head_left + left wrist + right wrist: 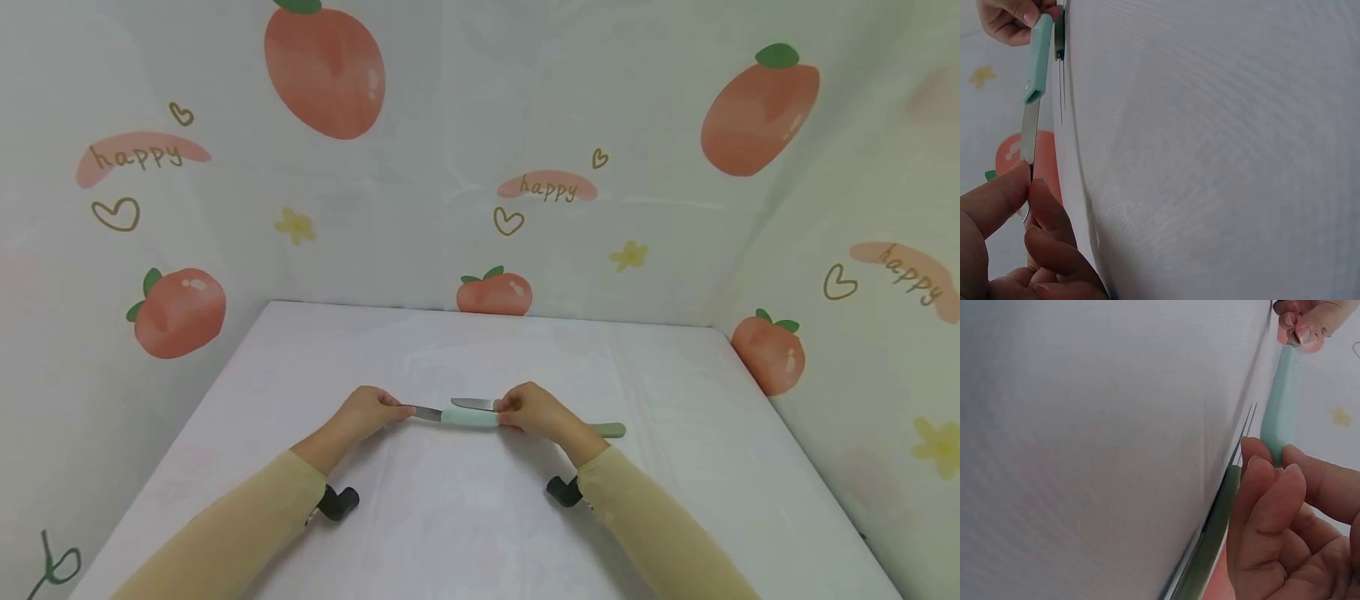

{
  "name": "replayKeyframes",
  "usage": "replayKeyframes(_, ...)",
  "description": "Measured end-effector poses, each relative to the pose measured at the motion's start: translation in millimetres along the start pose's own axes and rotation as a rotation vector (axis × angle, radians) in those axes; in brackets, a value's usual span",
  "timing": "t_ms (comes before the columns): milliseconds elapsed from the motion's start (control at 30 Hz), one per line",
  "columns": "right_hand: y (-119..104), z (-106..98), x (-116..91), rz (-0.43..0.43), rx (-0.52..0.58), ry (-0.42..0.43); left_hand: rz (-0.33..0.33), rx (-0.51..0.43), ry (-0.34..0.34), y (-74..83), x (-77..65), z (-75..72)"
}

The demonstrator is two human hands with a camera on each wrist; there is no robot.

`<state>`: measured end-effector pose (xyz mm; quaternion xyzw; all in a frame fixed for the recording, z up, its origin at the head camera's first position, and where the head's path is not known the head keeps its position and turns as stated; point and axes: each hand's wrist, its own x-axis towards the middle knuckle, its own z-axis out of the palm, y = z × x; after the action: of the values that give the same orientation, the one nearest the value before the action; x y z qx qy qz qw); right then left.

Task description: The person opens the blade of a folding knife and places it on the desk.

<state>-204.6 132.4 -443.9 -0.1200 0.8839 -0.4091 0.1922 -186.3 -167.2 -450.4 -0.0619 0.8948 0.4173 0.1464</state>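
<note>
Between my hands, lifted off the table, is a knife with a mint-green handle (pixel 470 417) and a thin metal blade (pixel 426 412). My left hand (pixel 371 410) pinches the blade between thumb and fingers; a bit of metal shows past the fingertips in the left wrist view. With thumb and fingertips, my right hand (pixel 534 410) pinches the handle's far end. Behind it on the table lies another knife, its blade (pixel 472 404) pointing left and its olive-green handle (pixel 1213 534) partly hidden by my right hand in the head view.
A white cloth covers the table (pixel 465 517). Fabric walls (pixel 420 217) printed with red fruit, hearts and flowers stand at the back and both sides. Black wrist devices (pixel 341 502) sit at both sleeve cuffs.
</note>
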Motion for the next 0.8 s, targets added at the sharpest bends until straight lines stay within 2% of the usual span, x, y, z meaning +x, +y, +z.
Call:
replayKeyframes(233,-4.3,3.4,-1.6,0.014,-0.055,0.012,0.025,0.087,-0.009,-0.8,1.4,-1.6)
replayKeyframes(600,-6.4,2.9,-2.9,0.060,-0.102,-0.003,0.043,0.142,-0.021,-1.7,1.9,1.3)
replayKeyframes(800,-7.2,2.9,-1.5,0.072,-0.114,0.000,0.027,0.168,-0.027,0.8,0.1,0.7)
